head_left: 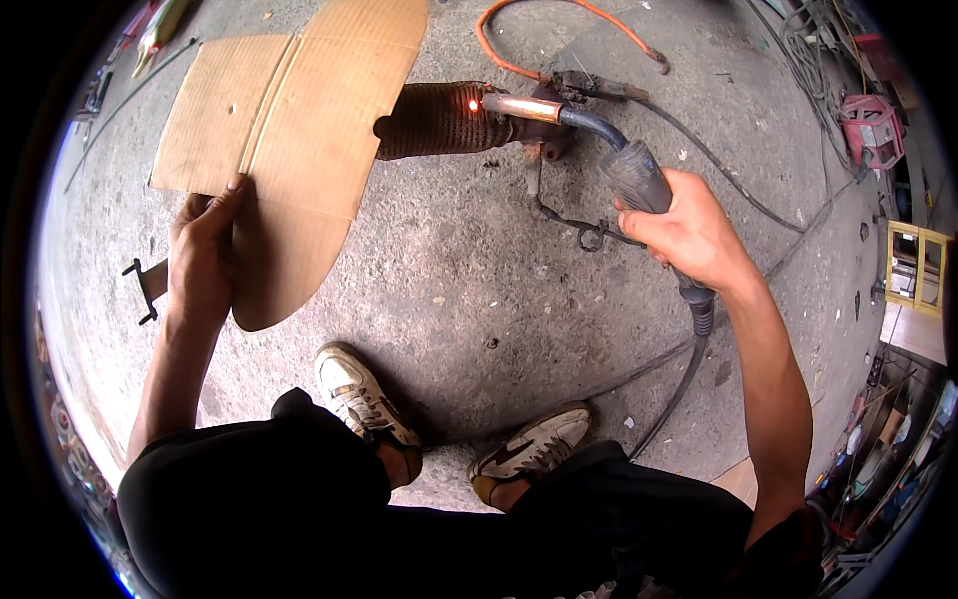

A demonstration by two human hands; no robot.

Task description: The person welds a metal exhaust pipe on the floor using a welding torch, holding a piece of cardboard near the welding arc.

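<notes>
My right hand point(696, 225) is closed around the grip of a welding torch point(639, 175), thumb along its side. The torch's copper nozzle point(524, 107) points left, its tip at a brown braided flex pipe point(444, 120) lying on the floor. A small red-orange spot glows on the pipe just beside the tip. In my left hand point(203, 250), the lower edge of a folded cardboard sheet point(299, 130) is pinched, thumb on its face. This sheet stands tilted over the pipe's left end and hides it. A dark clamp point(584, 85) with a cable sits at the pipe's right end.
An orange hose point(489, 35) curls on the concrete floor point(419, 260) beyond the pipe. Black cables run to the right, towards a red-pink frame point(871, 132) and a yellow frame point(916, 268). My shoes point(364, 399) are close below the work. Assorted clutter point(888, 439) lines the right edge.
</notes>
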